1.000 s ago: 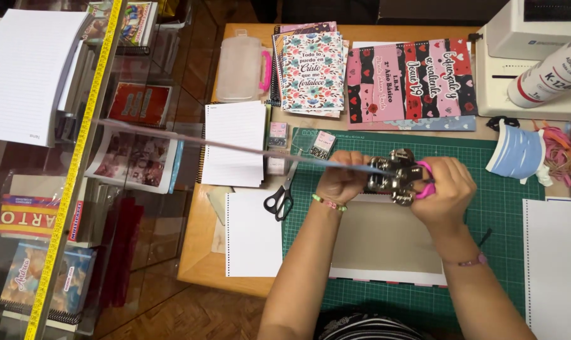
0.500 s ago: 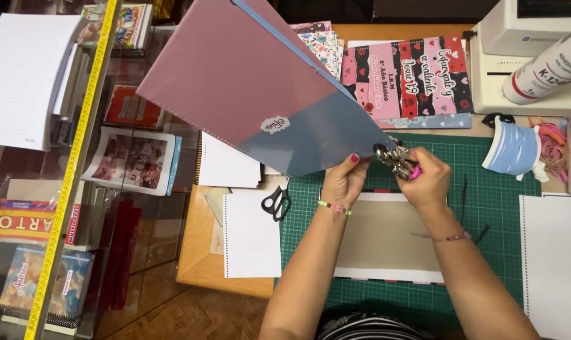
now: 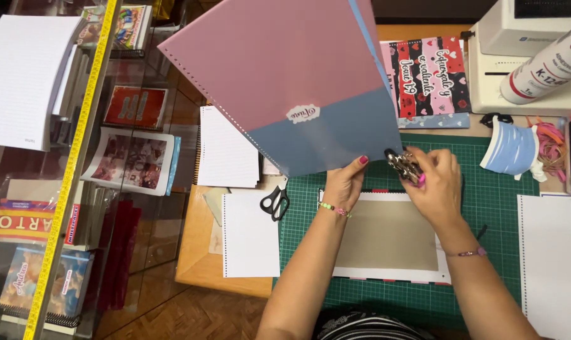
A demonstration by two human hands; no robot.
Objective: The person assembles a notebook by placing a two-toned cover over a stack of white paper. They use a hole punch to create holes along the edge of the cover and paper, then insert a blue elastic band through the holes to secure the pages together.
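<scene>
- While the left hand [image 3: 347,184] pinches the lower edge of the pink-and-blue cover sheet [image 3: 298,82], the sheet stands tilted up over the green cutting mat [image 3: 493,208].
- Sheet: stiff, matte, with a punched hole row along its left edge.
- Right hand [image 3: 437,186] is closed around a small metal punch tool [image 3: 403,165] at the sheet's bottom corner.
- A flat brown board [image 3: 392,236] lies on the mat beneath both hands.

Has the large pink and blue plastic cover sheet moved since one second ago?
Yes. The pink and blue plastic cover sheet was edge-on, low over the green cutting mat; now it is raised, showing its face.
</scene>
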